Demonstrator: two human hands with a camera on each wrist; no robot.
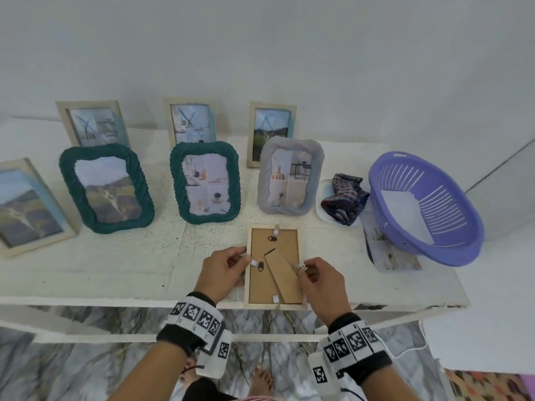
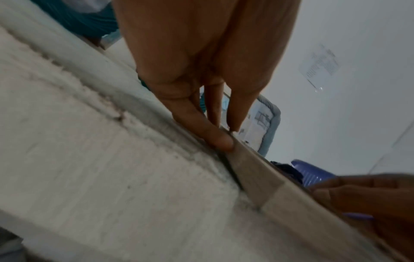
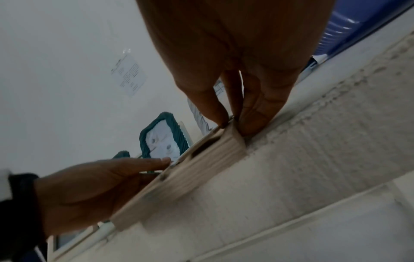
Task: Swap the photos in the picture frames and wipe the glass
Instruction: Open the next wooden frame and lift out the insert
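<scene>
- a pale wooden frame [image 1: 275,306] is laid face down at the near edge of the white desk [image 1: 115,261], its brown backing board [image 1: 257,287] turned upward and its fold-out stand [image 1: 283,277] lying flat across the board.
- the left hand [image 1: 224,273] is set against the frame's left rail – a small white tab [image 1: 254,262] is pinched between thumb and fingertips, and in the left wrist view one fingertip [image 2: 220,141] is seen pressed on the rail's outer edge.
- the right hand [image 1: 322,286] is held at the right rail, the grip closed on a small clip [image 1: 302,267] there; in the right wrist view the thumb and a finger [image 3: 253,122] are closed together on the rail's top corner.
- two more white tabs are seen on the frame, one at the far rail [image 1: 276,233] and one at the near rail [image 1: 275,298].
- seven frames are stood upright behind it: three pale wooden ones at the back, one at the far left, two dark green ones [image 1: 105,188] and a grey one [image 1: 290,175] (all with pictures showing).
- a checked cloth [image 1: 346,199] is heaped on a small white tray [image 1: 323,212] just right of the grey frame.
- a purple basket [image 1: 451,241] is tilted at the desk's right end, resting partly on a loose photo [image 1: 390,257] – a white sheet is seen inside it.
</scene>
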